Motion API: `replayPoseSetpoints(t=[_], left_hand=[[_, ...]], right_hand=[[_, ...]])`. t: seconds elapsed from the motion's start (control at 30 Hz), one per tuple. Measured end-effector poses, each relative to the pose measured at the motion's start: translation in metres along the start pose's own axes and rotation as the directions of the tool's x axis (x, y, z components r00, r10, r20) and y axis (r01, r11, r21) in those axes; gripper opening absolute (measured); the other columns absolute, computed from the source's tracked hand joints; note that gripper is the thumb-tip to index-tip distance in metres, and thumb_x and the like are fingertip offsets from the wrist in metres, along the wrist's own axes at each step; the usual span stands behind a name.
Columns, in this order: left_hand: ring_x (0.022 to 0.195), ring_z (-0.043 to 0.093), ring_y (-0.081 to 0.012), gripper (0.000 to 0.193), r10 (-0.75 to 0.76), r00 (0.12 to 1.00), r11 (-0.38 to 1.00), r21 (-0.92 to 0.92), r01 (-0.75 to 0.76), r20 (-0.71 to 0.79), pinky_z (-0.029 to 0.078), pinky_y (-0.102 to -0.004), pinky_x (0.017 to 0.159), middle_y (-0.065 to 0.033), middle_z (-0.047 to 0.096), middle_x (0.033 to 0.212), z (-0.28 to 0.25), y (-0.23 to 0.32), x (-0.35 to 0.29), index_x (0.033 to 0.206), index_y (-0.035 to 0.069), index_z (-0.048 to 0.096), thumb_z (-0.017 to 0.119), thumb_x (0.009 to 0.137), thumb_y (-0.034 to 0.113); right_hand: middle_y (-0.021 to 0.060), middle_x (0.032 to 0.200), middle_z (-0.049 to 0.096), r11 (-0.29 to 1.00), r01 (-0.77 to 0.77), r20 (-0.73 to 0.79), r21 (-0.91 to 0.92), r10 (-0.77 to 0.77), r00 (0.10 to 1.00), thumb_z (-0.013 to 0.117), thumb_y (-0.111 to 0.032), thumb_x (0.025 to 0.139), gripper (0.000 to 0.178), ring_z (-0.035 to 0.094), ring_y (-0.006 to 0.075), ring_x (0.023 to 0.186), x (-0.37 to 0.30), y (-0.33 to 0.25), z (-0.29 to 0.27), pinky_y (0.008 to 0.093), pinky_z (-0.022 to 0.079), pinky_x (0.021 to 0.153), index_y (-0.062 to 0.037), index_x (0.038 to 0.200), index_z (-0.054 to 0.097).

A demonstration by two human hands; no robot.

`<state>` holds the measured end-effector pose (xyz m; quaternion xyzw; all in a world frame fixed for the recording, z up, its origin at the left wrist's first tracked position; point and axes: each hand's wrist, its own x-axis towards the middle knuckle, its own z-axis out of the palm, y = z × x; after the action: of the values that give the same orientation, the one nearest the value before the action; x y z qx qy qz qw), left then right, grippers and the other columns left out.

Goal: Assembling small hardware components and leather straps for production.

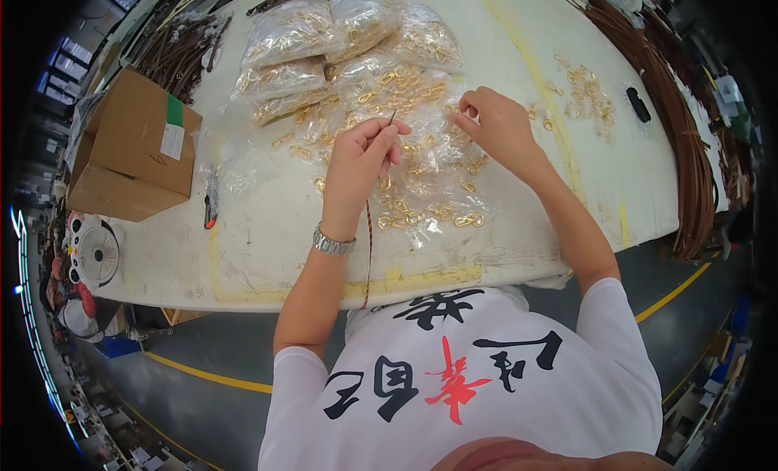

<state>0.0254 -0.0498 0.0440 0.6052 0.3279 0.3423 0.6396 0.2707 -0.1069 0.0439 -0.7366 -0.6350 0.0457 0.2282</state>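
Above the middle of the table, my left hand [363, 157] pinches a thin dark strip, whose tip shows above the fingers. A narrow brown-and-red strap [369, 252] hangs below that hand over the table's near edge; it looks like the same piece. To the right, my right hand [496, 124] is closed with thumb and fingertips together, and what it may hold is too small to make out. Under and between both hands lie many gold snap hooks [397, 216], partly in and on clear plastic. My right fingertips are over the far part of these hooks.
Filled clear bags [288, 32] are piled at the far side. A cardboard box [138, 147] and an orange-tipped cutter [211, 204] sit left, with a small fan [97, 252] beyond. Right are loose gold pieces [587, 94], a black object [638, 105] and brown straps [689, 163].
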Motion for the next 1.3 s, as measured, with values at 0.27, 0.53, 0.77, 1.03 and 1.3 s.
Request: replayPoseSetpoints(t=[0.27,0.53,0.77,1.03,1.3], left_hand=[[0.059,0.047,-0.0008,0.021,-0.009,1.0,0.995,0.098,0.009,0.003,0.034,-0.0185,0.052,0.0043,0.06,0.071,0.007,-0.004,-0.012,0.108,0.001,0.074,0.059,0.106,0.015],[0.059,0.045,-0.001,0.019,0.012,0.997,0.998,0.063,-0.007,-0.081,0.032,-0.0196,0.052,0.004,0.062,0.073,0.008,0.0,-0.006,0.109,0.002,0.074,0.059,0.107,0.013],[0.061,0.045,-0.0009,0.018,0.05,0.999,0.985,0.168,-0.049,-0.001,0.033,-0.0199,0.053,0.0045,0.062,0.076,0.015,0.003,-0.01,0.104,0.0,0.072,0.062,0.106,0.014],[0.067,0.054,-0.0038,0.018,0.034,0.996,0.956,0.288,-0.057,0.082,0.04,-0.0218,0.059,0.0022,0.063,0.077,0.019,-0.001,-0.01,0.095,-0.002,0.069,0.066,0.104,0.013],[0.057,0.046,-0.002,0.02,-0.023,0.999,0.992,0.127,0.027,-0.031,0.034,-0.0214,0.051,0.001,0.063,0.077,0.016,-0.006,-0.012,0.091,0.001,0.067,0.063,0.105,0.015]], right_hand=[[0.0139,0.088,0.071,0.96,0.16,0.16,-0.228,-0.126,0.979,0.072,-0.027,0.082,0.022,0.071,0.0352,0.082,0.03,-0.007,0.038,0.0493,0.055,0.071,-0.0053,0.086,0.068],[0.0149,0.085,0.072,0.948,0.232,-0.223,0.219,-0.183,0.958,0.069,-0.017,0.092,0.017,0.07,0.0283,0.077,0.022,-0.009,-0.001,0.0418,0.056,0.069,-0.0013,0.097,0.068],[0.0015,0.079,0.07,0.416,-0.235,0.361,0.878,-0.253,0.898,0.064,-0.014,0.104,0.011,0.059,0.0068,0.063,-0.027,-0.04,0.002,0.0243,0.046,0.058,-0.0029,0.102,0.066],[-0.001,0.079,0.07,0.624,-0.245,0.465,0.742,-0.216,0.859,0.072,-0.018,0.098,0.015,0.056,0.0042,0.066,-0.03,-0.018,0.01,0.023,0.045,0.059,-0.0033,0.096,0.07],[-0.0029,0.085,0.07,0.346,-0.34,0.408,0.874,-0.143,0.902,0.075,-0.015,0.095,0.015,0.061,0.0038,0.077,-0.028,-0.008,0.016,0.0225,0.05,0.069,-0.0023,0.104,0.073]])
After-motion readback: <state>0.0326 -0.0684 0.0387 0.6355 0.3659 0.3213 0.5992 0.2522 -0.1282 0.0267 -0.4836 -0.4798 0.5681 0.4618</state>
